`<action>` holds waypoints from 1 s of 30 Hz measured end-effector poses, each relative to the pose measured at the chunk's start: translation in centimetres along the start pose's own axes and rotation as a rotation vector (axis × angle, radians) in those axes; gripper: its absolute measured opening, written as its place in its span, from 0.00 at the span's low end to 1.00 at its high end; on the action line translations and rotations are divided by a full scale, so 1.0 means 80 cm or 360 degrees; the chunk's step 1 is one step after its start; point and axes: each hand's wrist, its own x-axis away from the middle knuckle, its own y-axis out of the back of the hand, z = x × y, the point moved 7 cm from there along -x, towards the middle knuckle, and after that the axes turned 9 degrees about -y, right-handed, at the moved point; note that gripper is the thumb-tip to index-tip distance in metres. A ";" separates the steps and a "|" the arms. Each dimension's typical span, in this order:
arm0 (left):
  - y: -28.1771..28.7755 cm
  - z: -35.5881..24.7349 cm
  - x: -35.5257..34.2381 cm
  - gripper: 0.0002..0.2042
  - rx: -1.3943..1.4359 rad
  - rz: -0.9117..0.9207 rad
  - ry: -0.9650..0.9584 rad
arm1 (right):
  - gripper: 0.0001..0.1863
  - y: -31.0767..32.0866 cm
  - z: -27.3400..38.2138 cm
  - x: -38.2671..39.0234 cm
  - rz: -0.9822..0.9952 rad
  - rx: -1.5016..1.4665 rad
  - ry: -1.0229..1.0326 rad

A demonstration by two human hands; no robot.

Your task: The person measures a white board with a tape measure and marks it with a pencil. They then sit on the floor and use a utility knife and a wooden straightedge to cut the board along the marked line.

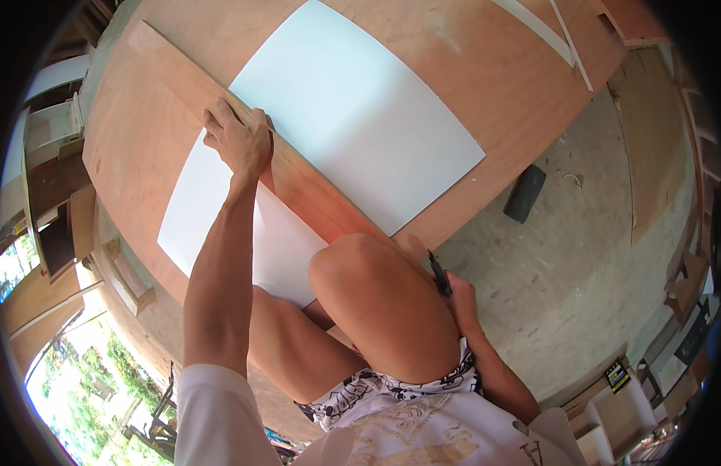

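A long wooden board [318, 193] lies aslant across a white sheet [368, 109], whose surface shows on both sides of it. My left hand [240, 138] grips the board around its width, thumb at one edge and fingers curled at the other. My knee covers part of the board's near end. Beside that knee, low at the right, my right hand [461, 299] is closed around a black utility knife [438, 274] with its thin tip pointing up toward the sheet's near corner. My leg partly hides the right hand's fingers.
Beneath the sheet is a large brown plywood panel [143, 155]. Thin pale strips [543, 35] lie at its far right. A dark block [524, 193] rests on the concrete floor [547, 264]. Wooden cabinet pieces [61, 182] stand at the left, and a white box-like frame [621, 419] at the lower right.
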 end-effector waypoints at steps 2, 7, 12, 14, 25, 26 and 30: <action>0.002 -0.002 0.000 0.40 0.0013 0.0010 -0.0014 | 0.10 -0.002 -0.003 -0.001 0.0019 0.0016 -0.0004; 0.002 -0.009 -0.003 0.40 0.0013 0.0027 -0.0026 | 0.09 -0.003 -0.004 -0.001 0.0044 0.0049 0.0038; -0.001 -0.002 -0.004 0.40 -0.0031 0.0023 -0.0042 | 0.09 -0.003 0.001 -0.001 0.0043 0.0068 -0.0002; -0.001 -0.003 -0.005 0.40 -0.0034 0.0026 -0.0048 | 0.09 -0.002 0.002 0.000 0.0046 0.0064 -0.0015; -0.002 -0.008 -0.009 0.41 -0.0062 0.0004 -0.0115 | 0.08 -0.002 -0.001 -0.003 0.0032 0.0100 0.0039; -0.003 -0.006 -0.009 0.41 -0.0074 0.0001 -0.0117 | 0.10 -0.003 -0.004 -0.003 0.0031 0.0094 0.0031; -0.005 -0.004 -0.010 0.41 -0.0078 -0.0008 -0.0118 | 0.14 -0.005 -0.010 -0.005 0.0036 0.0099 0.0013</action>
